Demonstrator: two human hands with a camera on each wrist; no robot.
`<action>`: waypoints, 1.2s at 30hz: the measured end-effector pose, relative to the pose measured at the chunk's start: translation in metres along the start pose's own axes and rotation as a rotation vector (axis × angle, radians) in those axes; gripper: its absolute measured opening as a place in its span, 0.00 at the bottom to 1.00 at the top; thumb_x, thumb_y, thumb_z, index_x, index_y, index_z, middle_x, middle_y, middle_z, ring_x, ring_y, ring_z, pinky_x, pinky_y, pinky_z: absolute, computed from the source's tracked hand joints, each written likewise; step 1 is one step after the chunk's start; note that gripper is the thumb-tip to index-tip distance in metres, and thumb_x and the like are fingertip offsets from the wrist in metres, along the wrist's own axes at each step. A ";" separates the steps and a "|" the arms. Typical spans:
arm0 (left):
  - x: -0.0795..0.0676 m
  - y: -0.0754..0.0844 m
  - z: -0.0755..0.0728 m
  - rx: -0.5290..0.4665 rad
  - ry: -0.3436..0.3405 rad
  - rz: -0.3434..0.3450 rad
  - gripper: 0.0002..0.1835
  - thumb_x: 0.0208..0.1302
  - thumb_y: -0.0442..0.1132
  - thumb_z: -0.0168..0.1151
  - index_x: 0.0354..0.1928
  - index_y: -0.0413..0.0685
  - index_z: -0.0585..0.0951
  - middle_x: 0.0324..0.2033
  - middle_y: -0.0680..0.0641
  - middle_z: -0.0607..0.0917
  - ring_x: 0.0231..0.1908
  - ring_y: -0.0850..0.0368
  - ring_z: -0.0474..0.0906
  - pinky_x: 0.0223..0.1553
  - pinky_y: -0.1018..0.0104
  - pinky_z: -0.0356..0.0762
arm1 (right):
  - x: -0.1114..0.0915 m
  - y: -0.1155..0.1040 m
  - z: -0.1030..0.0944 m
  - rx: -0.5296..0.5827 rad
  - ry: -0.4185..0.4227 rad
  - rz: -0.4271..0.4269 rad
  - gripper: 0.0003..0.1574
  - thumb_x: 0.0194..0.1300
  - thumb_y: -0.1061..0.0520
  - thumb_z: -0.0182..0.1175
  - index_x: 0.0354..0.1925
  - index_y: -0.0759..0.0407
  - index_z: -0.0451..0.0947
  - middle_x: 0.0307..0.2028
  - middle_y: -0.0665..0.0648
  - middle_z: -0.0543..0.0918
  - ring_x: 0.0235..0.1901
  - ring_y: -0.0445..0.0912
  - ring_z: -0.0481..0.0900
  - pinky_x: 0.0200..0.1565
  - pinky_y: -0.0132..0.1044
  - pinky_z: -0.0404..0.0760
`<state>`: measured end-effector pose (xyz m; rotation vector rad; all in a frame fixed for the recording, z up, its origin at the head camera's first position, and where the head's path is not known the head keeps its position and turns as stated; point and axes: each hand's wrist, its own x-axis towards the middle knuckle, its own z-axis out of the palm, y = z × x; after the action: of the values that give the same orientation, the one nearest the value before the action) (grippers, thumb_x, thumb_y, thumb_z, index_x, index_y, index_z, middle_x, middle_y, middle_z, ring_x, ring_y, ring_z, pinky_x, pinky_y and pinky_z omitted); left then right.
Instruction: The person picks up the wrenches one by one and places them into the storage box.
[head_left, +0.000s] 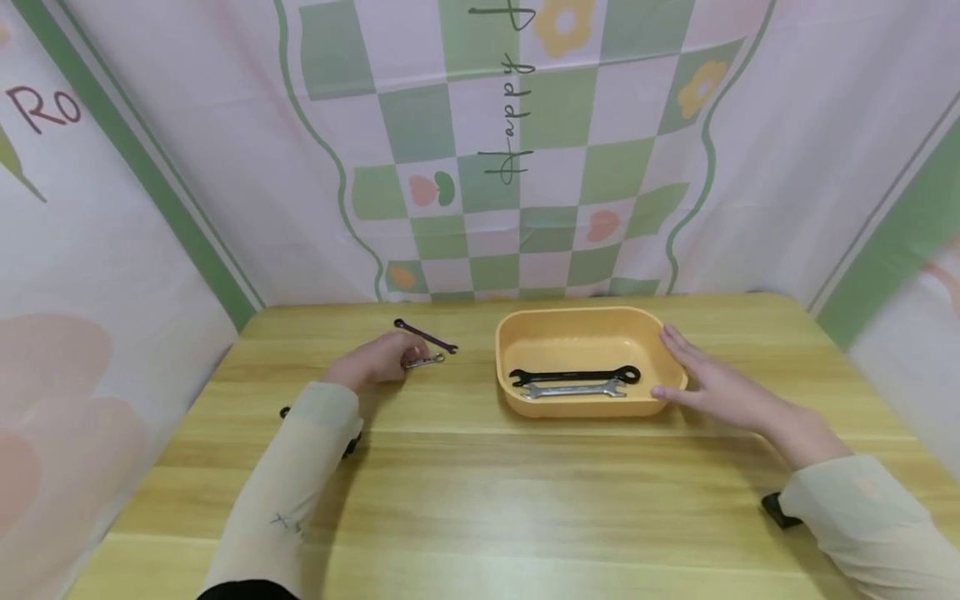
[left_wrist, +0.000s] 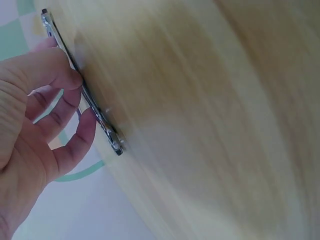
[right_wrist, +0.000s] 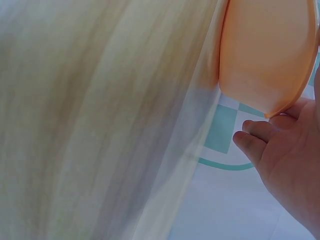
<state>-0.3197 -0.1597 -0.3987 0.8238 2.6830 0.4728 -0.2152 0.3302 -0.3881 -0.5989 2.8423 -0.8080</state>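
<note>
My left hand (head_left: pixel 375 362) pinches a small silver wrench (head_left: pixel 431 361) between thumb and fingers, low over the wooden table left of the yellow tray (head_left: pixel 585 407). In the left wrist view this wrench (left_wrist: pixel 109 131) runs slantwise past the fingertips. Just behind it on the table lies a dark purplish wrench (head_left: pixel 426 335). Fingers nearly straight, my right hand (head_left: pixel 731 400) touches the right end of the tray, its thumb at the front corner of the rim. Inside the tray, a black combination wrench (head_left: pixel 573 377) lies behind a silver open-end wrench (head_left: pixel 573 390).
A dark ring-shaped end (head_left: pixel 285 412) shows beside my left sleeve (head_left: pixel 288 467), which hides the rest of it. Behind the wooden table (head_left: pixel 495 500) hangs a checked green and white curtain (head_left: pixel 491 225). Similar cloth stands at both sides.
</note>
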 end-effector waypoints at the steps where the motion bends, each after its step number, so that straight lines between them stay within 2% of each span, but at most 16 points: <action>1: 0.000 0.001 0.000 0.008 -0.004 -0.011 0.28 0.45 0.16 0.53 0.47 0.49 0.79 0.38 0.50 0.79 0.40 0.56 0.74 0.45 0.61 0.73 | 0.000 0.000 0.000 0.001 0.002 0.005 0.58 0.62 0.41 0.57 0.72 0.53 0.30 0.71 0.54 0.32 0.68 0.62 0.38 0.62 0.60 0.45; 8: 0.001 0.002 0.003 0.023 -0.019 -0.047 0.28 0.45 0.17 0.57 0.48 0.52 0.77 0.36 0.51 0.76 0.37 0.56 0.71 0.43 0.62 0.71 | -0.001 0.001 0.001 0.011 0.005 0.003 0.58 0.62 0.41 0.57 0.73 0.51 0.30 0.71 0.53 0.32 0.68 0.62 0.38 0.62 0.61 0.46; 14: 0.002 0.002 0.004 0.035 -0.025 -0.051 0.28 0.44 0.18 0.58 0.48 0.50 0.76 0.35 0.50 0.77 0.38 0.55 0.71 0.44 0.60 0.71 | -0.001 0.001 0.001 0.015 0.005 0.003 0.57 0.62 0.41 0.57 0.73 0.51 0.31 0.71 0.53 0.32 0.68 0.61 0.38 0.62 0.61 0.46; 24: 0.002 0.008 -0.001 0.062 -0.050 -0.075 0.27 0.45 0.19 0.59 0.49 0.50 0.76 0.35 0.49 0.76 0.36 0.53 0.69 0.39 0.61 0.69 | -0.001 -0.001 0.001 -0.008 0.005 -0.015 0.57 0.63 0.42 0.57 0.72 0.55 0.31 0.71 0.55 0.32 0.68 0.62 0.38 0.62 0.60 0.45; 36: 0.003 0.011 -0.001 0.073 -0.039 -0.093 0.25 0.45 0.19 0.59 0.46 0.49 0.78 0.34 0.50 0.77 0.34 0.54 0.70 0.37 0.63 0.69 | -0.001 -0.002 -0.001 -0.002 -0.013 -0.027 0.57 0.63 0.42 0.56 0.72 0.55 0.29 0.71 0.57 0.31 0.67 0.64 0.37 0.62 0.61 0.44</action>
<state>-0.3173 -0.1490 -0.3937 0.7165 2.7024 0.3357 -0.2143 0.3295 -0.3862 -0.6417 2.8295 -0.8022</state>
